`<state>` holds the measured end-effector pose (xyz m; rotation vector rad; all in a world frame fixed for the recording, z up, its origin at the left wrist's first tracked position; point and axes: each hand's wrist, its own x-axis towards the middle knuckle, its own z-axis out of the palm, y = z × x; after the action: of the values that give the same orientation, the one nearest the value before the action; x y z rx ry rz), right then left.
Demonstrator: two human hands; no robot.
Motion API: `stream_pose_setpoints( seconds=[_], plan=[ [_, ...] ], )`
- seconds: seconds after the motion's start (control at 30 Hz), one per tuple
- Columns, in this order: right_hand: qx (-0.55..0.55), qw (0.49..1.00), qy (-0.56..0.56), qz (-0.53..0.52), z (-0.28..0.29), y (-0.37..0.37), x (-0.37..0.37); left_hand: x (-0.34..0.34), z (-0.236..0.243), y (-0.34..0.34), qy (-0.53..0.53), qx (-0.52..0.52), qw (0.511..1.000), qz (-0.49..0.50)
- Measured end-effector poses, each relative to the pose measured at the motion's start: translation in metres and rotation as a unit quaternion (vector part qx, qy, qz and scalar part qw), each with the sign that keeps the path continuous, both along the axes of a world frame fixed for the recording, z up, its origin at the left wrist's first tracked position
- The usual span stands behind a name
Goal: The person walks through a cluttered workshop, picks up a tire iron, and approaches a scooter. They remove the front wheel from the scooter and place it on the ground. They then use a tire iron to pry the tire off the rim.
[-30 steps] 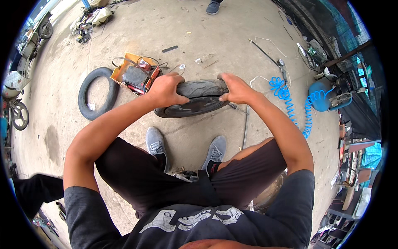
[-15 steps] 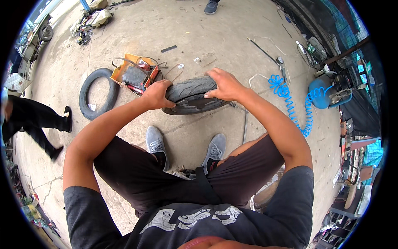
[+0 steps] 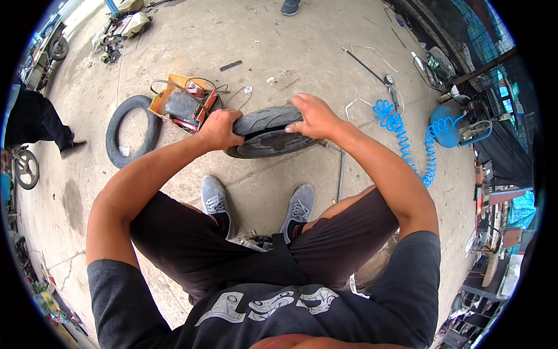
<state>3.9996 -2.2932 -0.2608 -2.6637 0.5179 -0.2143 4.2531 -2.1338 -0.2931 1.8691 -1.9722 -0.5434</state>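
A black motorcycle tyre [image 3: 267, 143] with a grooved tread is tilted in front of my feet, a dark slot showing below the upper tread. My left hand [image 3: 224, 128] grips its upper left side, fingers over the tread and thumb pointing inward. My right hand [image 3: 309, 119] is closed on the upper right side in the same way. Just behind and left of my left hand lies an orange toolbox [image 3: 174, 93] holding cables and tools. A loose tyre or tube [image 3: 145, 139] lies flat to the left of it.
A blue compressor tank [image 3: 446, 131], coiled blue hose [image 3: 395, 122] and gauge [image 3: 388, 79] lie to the right, with metal rods [image 3: 340, 186]. Another person's dark trouser leg [image 3: 43, 122] is at the left; a shoe [image 3: 290, 7] is at top. Scooters [image 3: 49, 55] and parts line the left edge.
My right hand has moved slightly up and left along the tyre, and my left hand a little down. The other person has walked in at the left and moved toward the upper left.
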Motion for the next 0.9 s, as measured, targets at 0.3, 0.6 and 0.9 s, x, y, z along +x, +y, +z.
stream_pose_setpoints(
  seconds=[0.3,0.6,0.9],
  plan=[
    [0.047,0.998,0.038,-0.017,0.012,-0.007,-0.012,-0.006,0.029,-0.005,-0.024,-0.009,0.999,-0.023],
    [0.081,0.996,0.03,0.015,0.01,0.001,-0.008,-0.034,0.045,-0.02,0.03,0.012,0.999,-0.003],
    [0.032,0.999,0.022,0.0,-0.005,-0.001,0.002,0.005,0.016,0.0,-0.042,0.056,0.997,0.026]
  ],
)
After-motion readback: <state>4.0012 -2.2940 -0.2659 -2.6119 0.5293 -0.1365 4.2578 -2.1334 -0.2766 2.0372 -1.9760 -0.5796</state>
